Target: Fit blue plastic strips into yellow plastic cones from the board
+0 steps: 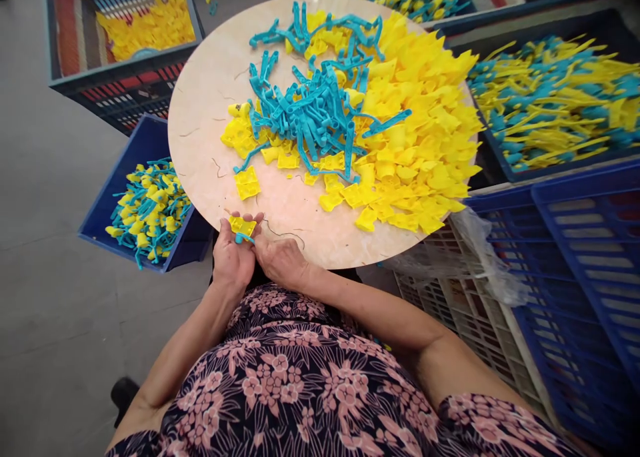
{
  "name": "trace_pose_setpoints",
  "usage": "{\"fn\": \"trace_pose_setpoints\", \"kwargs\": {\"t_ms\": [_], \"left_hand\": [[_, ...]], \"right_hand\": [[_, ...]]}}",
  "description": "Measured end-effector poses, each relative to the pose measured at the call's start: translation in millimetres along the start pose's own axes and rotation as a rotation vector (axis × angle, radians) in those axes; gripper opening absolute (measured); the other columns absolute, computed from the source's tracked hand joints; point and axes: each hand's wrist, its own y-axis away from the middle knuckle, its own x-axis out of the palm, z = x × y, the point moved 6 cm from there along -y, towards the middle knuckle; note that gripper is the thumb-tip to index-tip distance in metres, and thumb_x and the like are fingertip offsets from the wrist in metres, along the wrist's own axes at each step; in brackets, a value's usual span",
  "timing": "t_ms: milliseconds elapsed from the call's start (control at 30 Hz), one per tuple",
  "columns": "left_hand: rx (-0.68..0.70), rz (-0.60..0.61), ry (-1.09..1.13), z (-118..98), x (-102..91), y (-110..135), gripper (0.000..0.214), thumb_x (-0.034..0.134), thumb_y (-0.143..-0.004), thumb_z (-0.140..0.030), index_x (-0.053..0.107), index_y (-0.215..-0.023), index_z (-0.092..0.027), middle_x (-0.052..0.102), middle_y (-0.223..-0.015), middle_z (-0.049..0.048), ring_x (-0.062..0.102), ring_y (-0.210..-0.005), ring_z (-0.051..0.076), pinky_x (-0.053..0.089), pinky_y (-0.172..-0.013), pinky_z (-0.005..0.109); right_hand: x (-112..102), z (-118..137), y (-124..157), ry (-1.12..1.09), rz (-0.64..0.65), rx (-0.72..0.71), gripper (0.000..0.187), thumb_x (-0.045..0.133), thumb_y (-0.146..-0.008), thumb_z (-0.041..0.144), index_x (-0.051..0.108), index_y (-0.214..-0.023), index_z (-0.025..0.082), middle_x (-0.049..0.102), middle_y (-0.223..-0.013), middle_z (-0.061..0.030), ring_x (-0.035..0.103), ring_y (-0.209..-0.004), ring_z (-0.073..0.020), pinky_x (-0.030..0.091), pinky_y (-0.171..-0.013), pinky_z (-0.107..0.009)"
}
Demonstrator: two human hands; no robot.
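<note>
Holding yellow plastic tag with blue strap above edge of round tabletop; left hand fingers curled around it, right hand fingers closed on near edge. Close two-handed grip kept small piece steady. Loose yellow pieces, blue strips lay beyond.

This is a plastic-parts workshop: a bare grey concrete floor, blue plastic crates heaped with moulded yellow and turquoise plastic pieces, and more piled on a round laminate counter.
</note>
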Motion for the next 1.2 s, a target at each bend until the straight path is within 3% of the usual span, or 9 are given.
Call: {"fn": "trace_pose_setpoints", "kwargs": {"t_ms": [100,267,400,633,1033,1200], "left_hand": [[0.043,0.026,0.041,-3,7.2,5,0.024,0.051,-0.094,-0.046,0.057,-0.092,-0.023,0.069,-0.083,0.0001,0.069,-0.103,0.02,0.047,-0.1,0.037],[0.211,0.111,-0.022,-18,22.8,19,0.026,0.052,-0.093,-0.048,0.061,-0.091,-0.024,0.07,-0.089,0.0002,0.065,-0.11,0.019,0.041,-0.108,0.037],[0.315,0.207,-0.081,-32,35.1,32,0.026,0.053,-0.092,-0.051,0.063,-0.091,-0.027,0.067,-0.092,0.0003,0.062,-0.116,0.021,0.035,-0.115,0.041],[0.278,0.258,-0.089,-40,43.3,41,0.029,0.052,-0.091,-0.055,0.065,-0.093,-0.029,0.062,-0.086,0.002,0.059,-0.12,0.025,0.035,-0.116,0.047],[0.298,0.269,-0.08,-38,50.2,43,0.029,0.051,-0.092,-0.054,0.065,-0.094,-0.029,0.066,-0.092,0.0014,0.056,-0.126,0.025,0.035,-0.115,0.047],[0.384,0.21,-0.143,-34,51.2,42,0.03,0.048,-0.095,-0.05,0.064,-0.096,-0.024,0.071,-0.109,0.0041,0.06,-0.119,0.022,0.037,-0.113,0.042]], "right_hand": [[-5,1,3,-0.007,-0.038,0.032,0.035,0.027,-0.099,0.016,0.053,-0.122,0.009,0.072,-0.095,-0.0162,0.069,-0.073,-0.0214,0.045,-0.061,-0.03],[-17,8,6,-0.034,-0.107,0.108,0.028,0.031,-0.1,0.019,0.058,-0.1,0.012,0.071,-0.078,-0.011,0.068,-0.068,-0.0204,0.04,-0.056,-0.027],[-35,19,10,-0.016,-0.132,0.077,0.026,0.033,-0.097,0.013,0.058,-0.094,0.013,0.07,-0.074,-0.0102,0.066,-0.063,-0.019,0.036,-0.053,-0.026],[-56,27,19,0.076,-0.201,0.059,0.028,0.029,-0.096,0.009,0.056,-0.09,0.015,0.067,-0.069,-0.0087,0.063,-0.059,-0.0185,0.03,-0.051,-0.028],[-53,21,20,0.047,-0.313,0.056,0.023,0.035,-0.097,0.014,0.054,-0.085,0.017,0.066,-0.066,-0.0049,0.06,-0.058,-0.0153,0.026,-0.053,-0.029],[-38,13,14,-0.056,-0.178,0.108,0.027,0.032,-0.101,0.023,0.057,-0.095,0.015,0.069,-0.074,-0.0064,0.064,-0.063,-0.0173,0.026,-0.052,-0.029]]}}
